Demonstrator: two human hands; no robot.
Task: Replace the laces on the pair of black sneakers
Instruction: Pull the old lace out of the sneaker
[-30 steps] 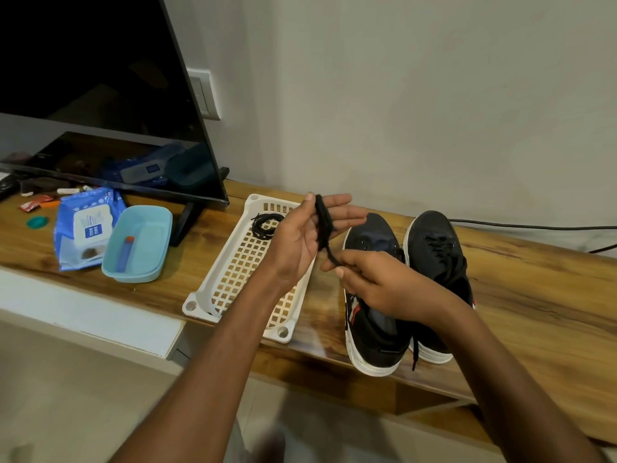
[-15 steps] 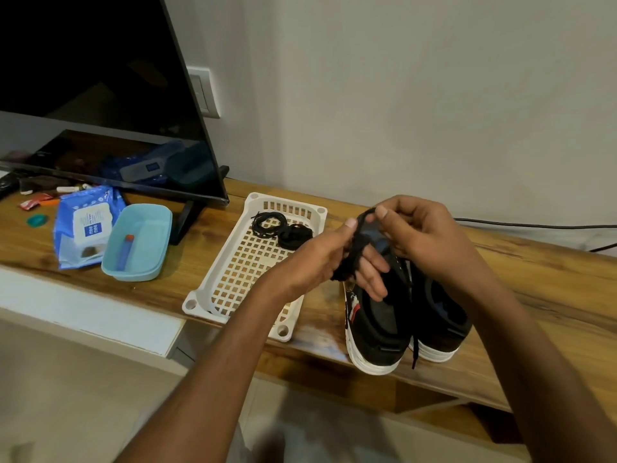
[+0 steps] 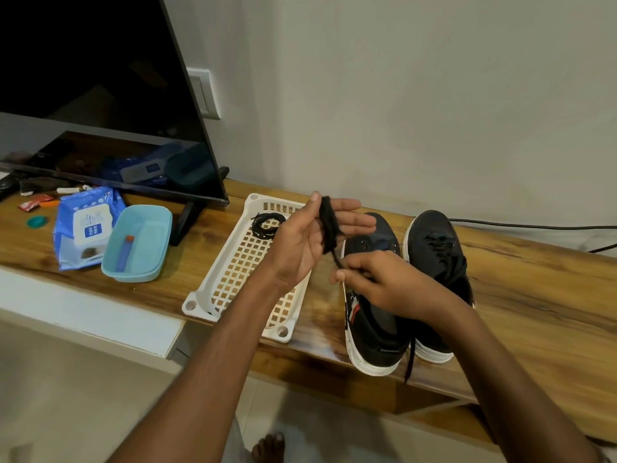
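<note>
Two black sneakers with white soles stand side by side on the wooden shelf. The left sneaker (image 3: 374, 332) shows bare eyelets; the right sneaker (image 3: 437, 259) is laced. My left hand (image 3: 300, 242) is raised palm up with its fingers straight, and a black lace (image 3: 329, 225) is wound in loops around them. My right hand (image 3: 377, 282) pinches the lace's free end just below, above the left sneaker. Another coiled black lace (image 3: 267, 225) lies in the white basket (image 3: 233, 282).
A TV (image 3: 100, 95) stands at the left on the wooden shelf (image 3: 534, 295). In front of it are a blue wipes pack (image 3: 83, 228) and a light blue tub (image 3: 140, 245). A black cable (image 3: 534, 227) runs along the wall at right.
My right hand has come down from beside the left hand's fingertips to below the left palm, drawing the lace end down. My left hand has opened palm up with the loops around it.
</note>
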